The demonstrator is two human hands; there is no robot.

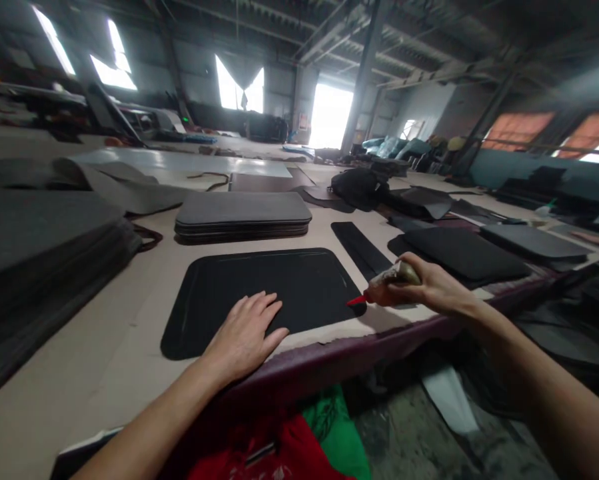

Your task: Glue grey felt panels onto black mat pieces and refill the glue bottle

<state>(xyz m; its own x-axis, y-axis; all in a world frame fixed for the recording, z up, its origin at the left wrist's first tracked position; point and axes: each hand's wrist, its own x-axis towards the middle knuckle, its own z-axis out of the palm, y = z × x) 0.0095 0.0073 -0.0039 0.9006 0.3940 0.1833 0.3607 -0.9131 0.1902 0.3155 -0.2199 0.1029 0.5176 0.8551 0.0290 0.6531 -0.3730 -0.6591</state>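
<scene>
A black rounded-corner panel (299, 280) lies flat on the table before me, with thin glossy lines along its far, left and right margins. My left hand (249, 330) rests on its near edge, fingers stretched out and palm down. My right hand (434, 283) is wrapped round a glue bottle (386, 283), tilted so that its red nozzle points left and down. The nozzle tip is at the panel's near right corner; whether it touches cannot be made out. Behind the panel sits a stack of grey panels (242, 210). A black strip (359, 250) lies just right of the panel.
At the left rises a tall pile of dark sheets (44, 267). To the right are a black stack (462, 253) and a grey stack (534, 241). A black bundle (359, 187) lies farther back. The table's near edge (329, 360) runs below my hands. Part of another person's hand (596, 239) shows at far right.
</scene>
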